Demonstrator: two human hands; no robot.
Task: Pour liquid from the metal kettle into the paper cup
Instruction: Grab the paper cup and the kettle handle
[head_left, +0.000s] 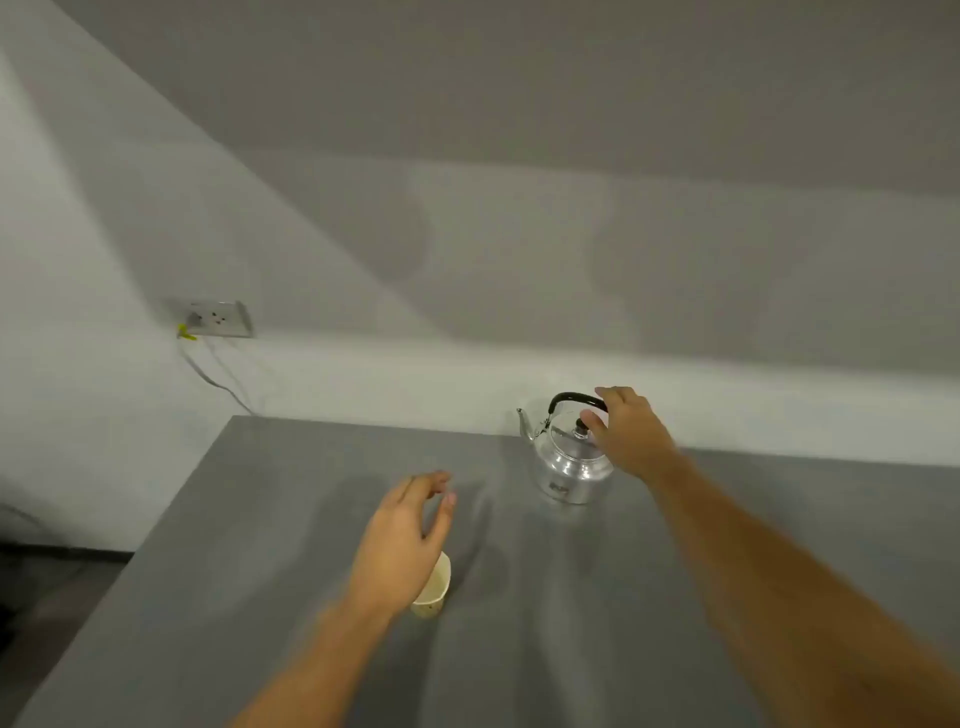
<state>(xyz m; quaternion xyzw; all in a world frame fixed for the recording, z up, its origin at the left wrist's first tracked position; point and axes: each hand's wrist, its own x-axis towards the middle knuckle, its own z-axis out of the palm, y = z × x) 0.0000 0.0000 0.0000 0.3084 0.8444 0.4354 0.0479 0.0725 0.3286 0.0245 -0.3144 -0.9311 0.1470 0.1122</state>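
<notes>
Head view: grey tabletop (260, 545) against a white wall (363, 234)
Wall: socket plate (221, 317), cable (218, 374) running down behind table
Metal kettle (569, 462): upright near far edge, spout left
Right hand (626, 434): fingers spread at black handle (571, 399), not closed
Paper cup (434, 592): upright, near centre, partly hidden
Left hand (405, 540): open, above cup

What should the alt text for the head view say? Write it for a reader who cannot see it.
A person's right hand reaches the black handle of a metal kettle standing on a grey table, fingers not yet closed around it. The left hand hovers open over a paper cup nearer the camera. A wall socket sits behind.
</notes>
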